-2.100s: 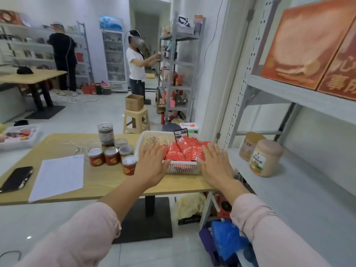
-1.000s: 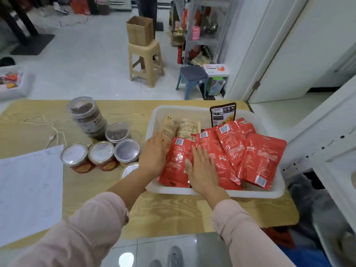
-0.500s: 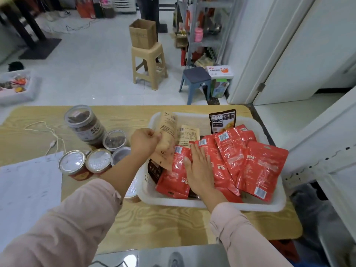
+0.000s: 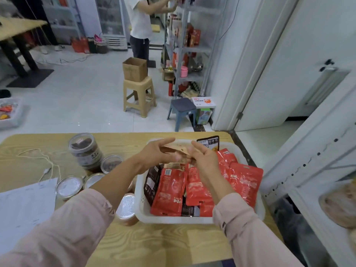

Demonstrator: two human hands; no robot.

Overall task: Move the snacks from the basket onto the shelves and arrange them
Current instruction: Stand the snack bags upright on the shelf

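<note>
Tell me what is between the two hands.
A brown paper snack pouch, pinched by the left hand and the right hand above the white basket; the head view shows it.

The left hand (image 4: 156, 157) and right hand (image 4: 202, 158) are hiding much of the blurred brown pouch (image 4: 177, 148), its print being unreadable.

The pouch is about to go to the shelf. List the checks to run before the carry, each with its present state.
1. Brown pouch pinched by left hand and right hand: ok.
2. Pouch raised above the red packets: ok.
3. Basket resting on the table: ok.
4. Free spot on the shelf: cannot tell, since it is mostly out of frame and a jar shows there.
5. Left arm's path: not ok, a foil-lidded can sits under the forearm.
</note>
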